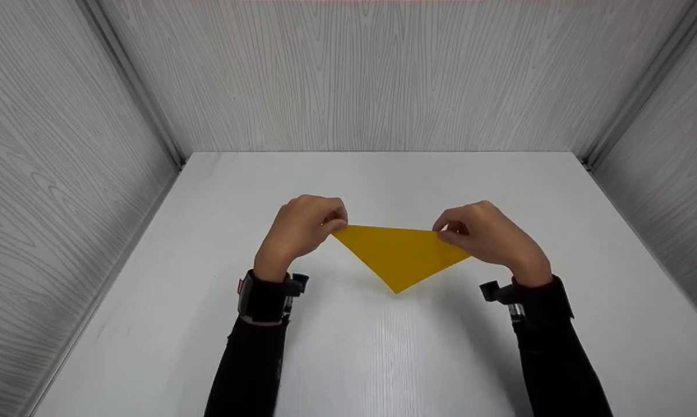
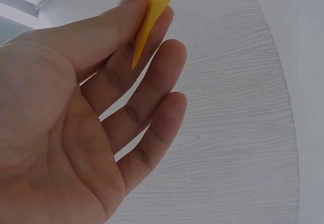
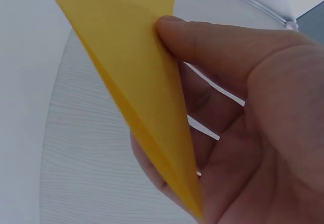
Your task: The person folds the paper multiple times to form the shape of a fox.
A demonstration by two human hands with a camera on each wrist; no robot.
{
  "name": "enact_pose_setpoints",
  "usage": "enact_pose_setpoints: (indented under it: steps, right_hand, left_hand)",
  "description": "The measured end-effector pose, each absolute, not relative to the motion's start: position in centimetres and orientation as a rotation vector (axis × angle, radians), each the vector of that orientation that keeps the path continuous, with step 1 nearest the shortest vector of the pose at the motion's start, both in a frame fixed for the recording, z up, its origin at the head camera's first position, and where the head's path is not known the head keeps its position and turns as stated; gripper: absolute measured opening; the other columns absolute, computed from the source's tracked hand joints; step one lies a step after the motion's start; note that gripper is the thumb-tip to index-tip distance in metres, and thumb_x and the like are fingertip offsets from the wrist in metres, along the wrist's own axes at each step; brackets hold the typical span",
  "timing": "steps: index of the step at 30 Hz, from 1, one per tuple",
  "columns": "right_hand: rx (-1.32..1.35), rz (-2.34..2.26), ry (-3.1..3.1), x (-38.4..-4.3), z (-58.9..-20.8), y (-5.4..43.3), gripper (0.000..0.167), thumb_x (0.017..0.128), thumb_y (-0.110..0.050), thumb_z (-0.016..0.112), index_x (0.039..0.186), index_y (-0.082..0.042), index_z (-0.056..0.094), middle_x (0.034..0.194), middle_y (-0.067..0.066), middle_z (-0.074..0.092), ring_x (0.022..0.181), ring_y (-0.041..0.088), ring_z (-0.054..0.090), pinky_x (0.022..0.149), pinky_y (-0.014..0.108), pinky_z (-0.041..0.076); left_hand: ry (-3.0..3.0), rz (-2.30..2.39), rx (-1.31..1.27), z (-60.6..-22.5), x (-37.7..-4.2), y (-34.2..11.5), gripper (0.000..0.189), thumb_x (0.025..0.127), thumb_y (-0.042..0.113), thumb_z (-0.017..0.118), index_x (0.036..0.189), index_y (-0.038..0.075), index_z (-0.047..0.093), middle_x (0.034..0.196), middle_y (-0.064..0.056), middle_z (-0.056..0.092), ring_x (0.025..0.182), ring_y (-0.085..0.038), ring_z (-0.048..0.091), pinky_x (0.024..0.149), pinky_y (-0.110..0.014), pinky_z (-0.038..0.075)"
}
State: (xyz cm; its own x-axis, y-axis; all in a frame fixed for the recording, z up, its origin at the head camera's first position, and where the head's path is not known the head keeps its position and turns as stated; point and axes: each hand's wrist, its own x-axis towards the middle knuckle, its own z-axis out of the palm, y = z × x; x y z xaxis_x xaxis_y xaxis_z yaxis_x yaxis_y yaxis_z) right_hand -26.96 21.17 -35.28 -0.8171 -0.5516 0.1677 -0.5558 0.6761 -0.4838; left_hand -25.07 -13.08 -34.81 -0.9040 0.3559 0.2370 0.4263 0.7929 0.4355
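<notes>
Centrally, a yellow folded sheet (image 1: 399,255) is spanning the gap between the two hands, forming a flat, broad triangle above the white table (image 1: 337,370). Its long edge is running nearly straight from one hand to the other, dipping slightly toward the right, while its lower corner is pointing back toward the person, between the wrists. The surface is appearing plain, smooth and evenly coloured, shading a little darker near the right hand (image 1: 490,234). The left hand (image 1: 305,226) is pinching the left corner between thumb and forefinger; in the left wrist view that corner is narrowing to a slender point just inside the fingers, the remaining fingers curving loosely apart from it. The right hand is pinching the long edge a short way in from the right corner, its thumb lying on the near face; in the right wrist view the tapering corner is extending past the grip toward the palm, and two layers are showing along the slanting edge, parting slightly. Black bands are encircling both wrists, the left band (image 1: 263,298) and the right band (image 1: 542,301) sitting just behind the hands. Beyond the hands, a wood-grained panel (image 1: 348,75) is standing behind the table.
</notes>
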Motion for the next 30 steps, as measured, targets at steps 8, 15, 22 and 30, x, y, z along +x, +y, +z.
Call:
enact_pose_setpoints:
  steps: [8, 15, 22, 30]
  right_hand:
    - [0.936, 0.836, -2.949, -28.3, -36.9, 21.4, 0.021, 0.097, 0.004, 0.072, 0.11, -0.009, 0.082, 0.095, 0.008, 0.077, 0.081, 0.02, 0.068, 0.075, 0.035, 0.059]
    - [0.929, 0.783, -2.996, -28.7, -38.2, 20.7, 0.024, 0.096, 0.006, 0.07, 0.112, -0.008, 0.081, 0.097, 0.01, 0.076, 0.082, 0.023, 0.068, 0.075, 0.038, 0.059]
    - [0.931, 0.691, -3.074, -29.1, -40.2, 19.4, 0.022, 0.097, 0.003, 0.07, 0.113, -0.006, 0.081, 0.102, 0.013, 0.076, 0.088, 0.026, 0.069, 0.081, 0.041, 0.061]
    - [0.901, 0.588, -3.142, -29.4, -41.8, 18.6, 0.02, 0.098, 0.001, 0.07, 0.113, -0.005, 0.08, 0.102, 0.014, 0.076, 0.09, 0.028, 0.068, 0.087, 0.045, 0.06]
  left_hand:
    - [-2.937, -0.717, -0.597, -36.7, -26.2, -13.3, 0.011, 0.1, 0.001, 0.07, 0.099, 0.011, 0.067, 0.103, -0.005, 0.076, 0.091, -0.024, 0.068, 0.078, -0.039, 0.053]
    - [-3.066, -0.699, -0.559, -38.0, -26.7, -13.0, 0.013, 0.1, -0.001, 0.07, 0.098, 0.009, 0.079, 0.108, -0.006, 0.078, 0.102, -0.026, 0.069, 0.09, -0.044, 0.056]
    - [-3.255, -0.639, -0.479, -39.2, -27.1, -12.5, 0.014, 0.099, 0.008, 0.074, 0.108, 0.009, 0.084, 0.113, -0.006, 0.078, 0.103, -0.025, 0.067, 0.094, -0.041, 0.056]
    - [-3.42, -0.601, -0.364, -40.2, -27.3, -11.9, 0.02, 0.092, 0.012, 0.08, 0.111, 0.009, 0.085, 0.112, -0.005, 0.079, 0.092, -0.02, 0.063, 0.082, -0.034, 0.054]
